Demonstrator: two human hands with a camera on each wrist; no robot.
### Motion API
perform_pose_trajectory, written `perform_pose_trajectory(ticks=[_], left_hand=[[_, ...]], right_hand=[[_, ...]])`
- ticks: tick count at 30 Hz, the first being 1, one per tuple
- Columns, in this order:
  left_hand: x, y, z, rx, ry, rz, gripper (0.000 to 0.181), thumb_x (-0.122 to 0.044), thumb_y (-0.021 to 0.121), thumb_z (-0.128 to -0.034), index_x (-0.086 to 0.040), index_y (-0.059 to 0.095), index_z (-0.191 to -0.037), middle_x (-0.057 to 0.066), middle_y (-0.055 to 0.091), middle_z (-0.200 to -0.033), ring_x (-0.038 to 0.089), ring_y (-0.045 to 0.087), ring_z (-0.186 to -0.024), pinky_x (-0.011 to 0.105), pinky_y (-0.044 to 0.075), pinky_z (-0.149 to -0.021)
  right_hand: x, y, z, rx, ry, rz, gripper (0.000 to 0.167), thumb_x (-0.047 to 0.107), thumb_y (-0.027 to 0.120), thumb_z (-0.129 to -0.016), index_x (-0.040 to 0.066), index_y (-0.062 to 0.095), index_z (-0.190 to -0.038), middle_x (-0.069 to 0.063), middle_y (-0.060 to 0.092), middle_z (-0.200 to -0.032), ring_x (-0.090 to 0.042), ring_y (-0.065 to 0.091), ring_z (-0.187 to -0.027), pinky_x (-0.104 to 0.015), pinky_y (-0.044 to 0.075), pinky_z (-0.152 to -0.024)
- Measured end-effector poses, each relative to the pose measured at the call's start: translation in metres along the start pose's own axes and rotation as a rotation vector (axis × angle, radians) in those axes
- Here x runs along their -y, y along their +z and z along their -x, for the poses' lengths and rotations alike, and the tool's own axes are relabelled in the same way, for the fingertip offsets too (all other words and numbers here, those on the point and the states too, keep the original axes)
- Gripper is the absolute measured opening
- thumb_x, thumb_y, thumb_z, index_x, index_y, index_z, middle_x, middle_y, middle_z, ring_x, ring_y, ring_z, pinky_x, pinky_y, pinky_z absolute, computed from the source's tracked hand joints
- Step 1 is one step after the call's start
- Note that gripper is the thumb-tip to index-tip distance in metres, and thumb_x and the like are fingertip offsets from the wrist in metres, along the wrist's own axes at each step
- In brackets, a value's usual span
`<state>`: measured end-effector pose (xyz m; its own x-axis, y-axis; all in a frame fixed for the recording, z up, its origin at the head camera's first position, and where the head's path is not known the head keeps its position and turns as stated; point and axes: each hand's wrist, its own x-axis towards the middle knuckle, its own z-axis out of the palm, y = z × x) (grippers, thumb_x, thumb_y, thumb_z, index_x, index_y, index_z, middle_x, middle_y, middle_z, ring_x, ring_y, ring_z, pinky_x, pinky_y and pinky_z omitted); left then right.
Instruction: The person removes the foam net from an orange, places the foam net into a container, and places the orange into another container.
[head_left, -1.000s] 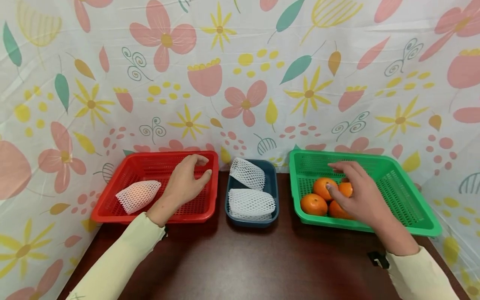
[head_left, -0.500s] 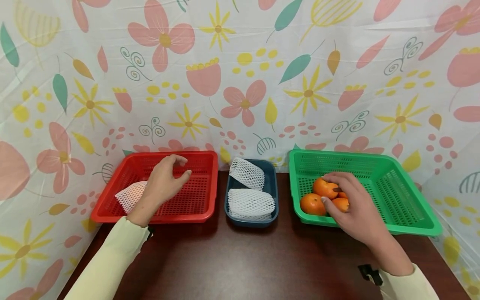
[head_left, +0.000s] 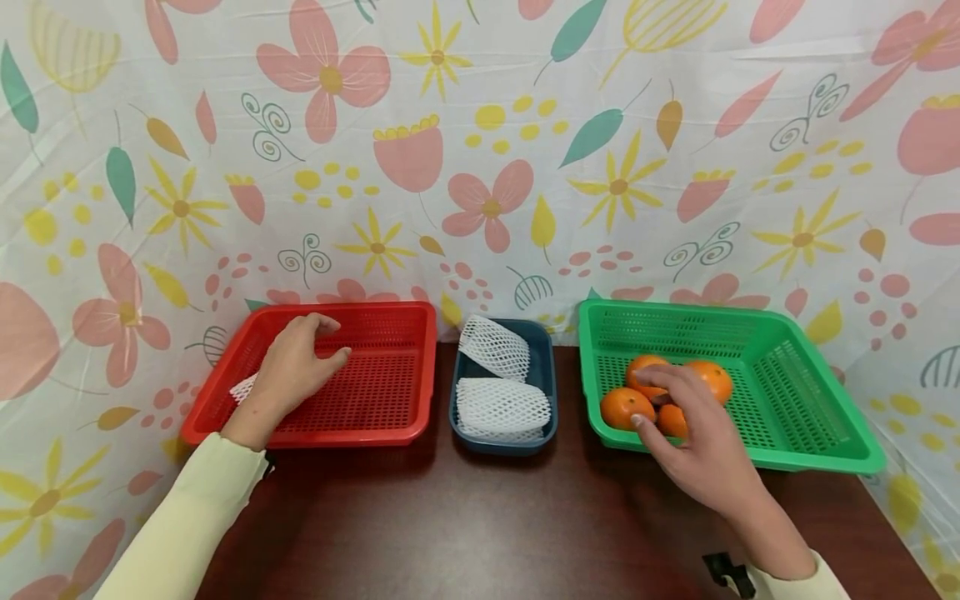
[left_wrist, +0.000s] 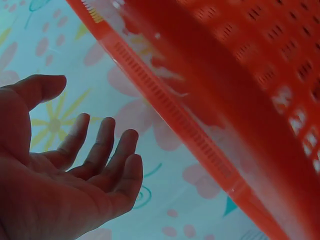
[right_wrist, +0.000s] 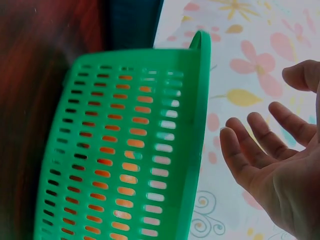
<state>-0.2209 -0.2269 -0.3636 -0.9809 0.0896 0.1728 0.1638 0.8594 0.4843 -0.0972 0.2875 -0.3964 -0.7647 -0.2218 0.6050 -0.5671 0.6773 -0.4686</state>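
Note:
Over the red basket (head_left: 375,400), my left hand (head_left: 285,375) hovers with bent, spread fingers and nothing in them. Beneath it, mostly covered, lies a white foam net sleeve (head_left: 242,389). My right hand (head_left: 701,454) is above the front of the green basket (head_left: 795,400), near several oranges (head_left: 626,408) at that basket's left end. From the right wrist view, the same hand's loose fingers (right_wrist: 235,150) hold nothing and stand apart from the basket wall. Likewise in the left wrist view, the left fingers (left_wrist: 131,170) are apart from the red rim.
Between the baskets stands a dark blue tray (head_left: 546,350). It holds several white foam net sleeves (head_left: 502,406). All three containers sit on a dark brown table (head_left: 480,517), close to a flower-patterned cloth (head_left: 487,125) behind them.
My left hand has moved left across the red basket, covering more of the wrapped round fruit there. My right hand has come down and slightly toward me, uncovering the rightmost orange.

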Motion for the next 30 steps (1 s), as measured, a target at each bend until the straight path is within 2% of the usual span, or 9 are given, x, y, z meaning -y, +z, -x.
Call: perform_pose_trajectory(ticks=[8, 14, 16, 20, 30], left_hand=[[0.019, -0.008, -0.001, 0.074, -0.054, -0.049, 0.055, -0.029, 0.075, -0.0969, 0.001, 0.055, -0.138, 0.025, 0.057, -0.137, 0.042, 0.054, -0.119, 0.063, 0.049, -0.102], [0.035, -0.009, -0.002, 0.127, -0.069, -0.107, 0.066, -0.032, 0.077, -0.0941, 0.005, 0.052, -0.142, 0.031, 0.05, -0.14, 0.051, 0.047, -0.127, 0.075, 0.032, -0.11], [0.04, -0.009, -0.004, 0.141, -0.076, -0.124, 0.069, -0.033, 0.077, -0.0934, 0.005, 0.051, -0.144, 0.032, 0.049, -0.142, 0.052, 0.045, -0.129, 0.076, 0.029, -0.111], [0.048, -0.009, -0.007, 0.177, -0.106, -0.147, 0.076, -0.032, 0.078, -0.0918, 0.006, 0.046, -0.148, 0.034, 0.046, -0.143, 0.052, 0.045, -0.128, 0.076, 0.028, -0.113], [0.063, -0.008, -0.009, 0.297, -0.168, -0.239, 0.101, -0.036, 0.087, -0.0841, 0.011, 0.032, -0.155, 0.043, 0.037, -0.146, 0.061, 0.039, -0.13, 0.082, 0.025, -0.111]], right_hand=[[0.004, 0.007, 0.007, 0.026, 0.034, -0.024, 0.057, -0.005, 0.081, -0.085, 0.011, 0.064, -0.138, -0.005, 0.062, -0.139, -0.01, 0.056, -0.115, -0.012, 0.043, -0.094], [0.009, 0.013, 0.012, 0.064, 0.032, -0.024, 0.058, -0.001, 0.082, -0.087, 0.013, 0.062, -0.14, -0.003, 0.06, -0.141, -0.012, 0.057, -0.119, -0.018, 0.047, -0.094], [0.011, 0.016, 0.013, 0.081, 0.036, -0.03, 0.059, 0.0, 0.082, -0.088, 0.015, 0.061, -0.141, -0.003, 0.059, -0.143, -0.012, 0.056, -0.123, -0.02, 0.047, -0.095], [0.015, 0.018, 0.014, 0.098, 0.048, -0.054, 0.058, 0.0, 0.082, -0.089, 0.016, 0.061, -0.141, -0.002, 0.058, -0.143, -0.014, 0.055, -0.128, -0.02, 0.047, -0.098], [0.016, 0.021, 0.016, 0.105, 0.045, -0.058, 0.056, 0.001, 0.081, -0.089, 0.019, 0.061, -0.138, -0.003, 0.059, -0.141, -0.012, 0.056, -0.126, -0.018, 0.048, -0.096]])
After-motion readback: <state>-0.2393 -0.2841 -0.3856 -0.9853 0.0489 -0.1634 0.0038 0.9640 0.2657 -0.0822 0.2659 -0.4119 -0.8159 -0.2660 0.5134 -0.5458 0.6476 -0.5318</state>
